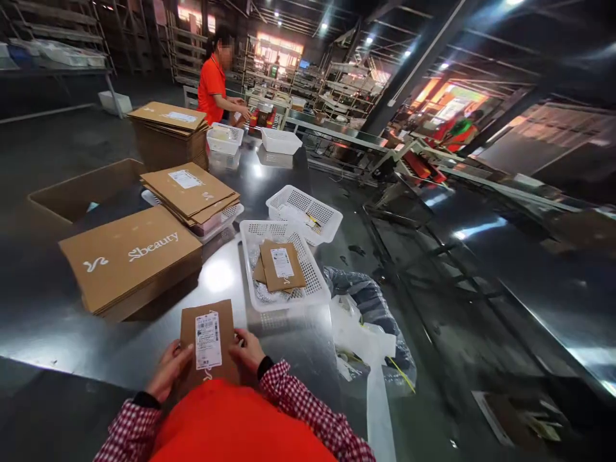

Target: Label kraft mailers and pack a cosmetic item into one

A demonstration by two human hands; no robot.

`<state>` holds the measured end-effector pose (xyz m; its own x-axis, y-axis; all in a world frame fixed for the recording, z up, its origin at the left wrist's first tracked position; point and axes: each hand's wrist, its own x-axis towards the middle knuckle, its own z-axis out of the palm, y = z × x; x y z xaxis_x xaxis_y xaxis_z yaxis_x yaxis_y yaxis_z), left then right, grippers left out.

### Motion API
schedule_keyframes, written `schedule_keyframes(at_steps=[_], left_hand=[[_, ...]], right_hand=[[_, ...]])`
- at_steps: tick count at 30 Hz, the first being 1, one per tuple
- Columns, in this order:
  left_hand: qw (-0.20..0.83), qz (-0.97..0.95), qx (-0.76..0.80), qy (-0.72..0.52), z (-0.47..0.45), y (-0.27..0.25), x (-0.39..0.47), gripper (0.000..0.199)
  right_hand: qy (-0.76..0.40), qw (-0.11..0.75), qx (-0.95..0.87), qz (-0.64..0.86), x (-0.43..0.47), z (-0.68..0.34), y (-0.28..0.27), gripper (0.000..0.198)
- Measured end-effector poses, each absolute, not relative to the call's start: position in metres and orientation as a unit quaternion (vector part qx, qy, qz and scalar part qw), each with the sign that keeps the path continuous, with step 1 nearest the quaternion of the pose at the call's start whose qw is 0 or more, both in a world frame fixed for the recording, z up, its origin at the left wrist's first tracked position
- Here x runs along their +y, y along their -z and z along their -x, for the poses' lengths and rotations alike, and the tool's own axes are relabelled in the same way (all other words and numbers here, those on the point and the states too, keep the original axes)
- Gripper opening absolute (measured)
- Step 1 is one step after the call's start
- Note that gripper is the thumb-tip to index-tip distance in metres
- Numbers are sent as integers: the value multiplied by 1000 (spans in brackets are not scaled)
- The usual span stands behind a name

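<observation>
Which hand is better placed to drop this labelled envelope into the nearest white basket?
Right, probably. The right hand grips the envelope on the edge facing the white basket, which sits ahead and right. The left hand holds the far edge.

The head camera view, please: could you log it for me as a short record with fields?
left hand: grip on the left edge of the small brown envelope
right hand: grip on its right edge
envelope face: white barcode label, facing up
surface: shiny metal table
ahead: white basket holding similar envelopes
left: stack of flat beauty cartons
far end: person in orange top
</observation>
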<state>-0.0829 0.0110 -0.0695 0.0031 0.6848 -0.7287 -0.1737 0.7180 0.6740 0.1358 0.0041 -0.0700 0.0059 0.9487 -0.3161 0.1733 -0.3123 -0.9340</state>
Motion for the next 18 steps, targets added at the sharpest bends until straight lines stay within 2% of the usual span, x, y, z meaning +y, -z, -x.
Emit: schedule_keyframes(at_steps=[2, 5, 8, 11, 14, 18], left_hand=[[670, -235, 624, -327, 88, 58, 11, 66], [606, -311, 612, -402, 79, 38, 13, 91], [541, -396, 583, -459, 56, 30, 15, 93], [533, -444, 564, -448, 33, 39, 19, 85], [520, -442, 572, -455, 18, 51, 23, 83], [530, -440, 567, -451, 17, 51, 22, 74]], right_hand=[[-434, 322, -567, 622, 15, -140, 34, 43], [-315, 284, -692, 585, 17, -148, -15, 38], [-277, 186, -774, 537, 7, -153, -31, 38], [-356, 131, -769, 515, -4, -162, -13, 36], [-501, 199, -666, 516, -17, -179, 11, 40], [-700, 297, -401, 511, -40, -193, 25, 49]])
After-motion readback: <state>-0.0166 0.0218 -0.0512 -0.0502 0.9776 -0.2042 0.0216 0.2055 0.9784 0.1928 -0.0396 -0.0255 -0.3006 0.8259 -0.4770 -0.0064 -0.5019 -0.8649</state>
